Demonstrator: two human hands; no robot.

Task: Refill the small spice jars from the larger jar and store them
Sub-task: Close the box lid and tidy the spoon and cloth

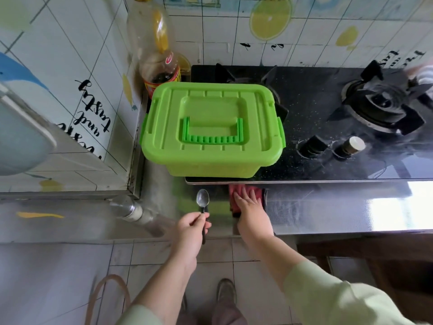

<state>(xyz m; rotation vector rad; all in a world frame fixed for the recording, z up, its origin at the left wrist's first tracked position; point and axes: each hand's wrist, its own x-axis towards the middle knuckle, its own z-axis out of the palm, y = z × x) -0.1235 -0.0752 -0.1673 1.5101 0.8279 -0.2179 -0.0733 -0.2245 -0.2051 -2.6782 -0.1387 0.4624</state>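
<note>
A bright green plastic box [212, 127] with its lid shut and its handle folded flat stands on the left end of the black stove. In front of it, my left hand [191, 228] grips a metal spoon [202, 200] by its dark handle, with the bowl pointing toward the box. My right hand [251, 211] lies flat with fingers spread on a red cloth [235, 202] on the steel counter, just below the stove's front edge. No spice jars show; whatever is inside the box is hidden.
A dark sauce bottle [160, 71] and a taller clear bottle [152, 29] stand in the wall corner behind the box. The black stove [328, 165] has a burner [382, 106] at right and two knobs [332, 146]. Tiled wall runs on the left.
</note>
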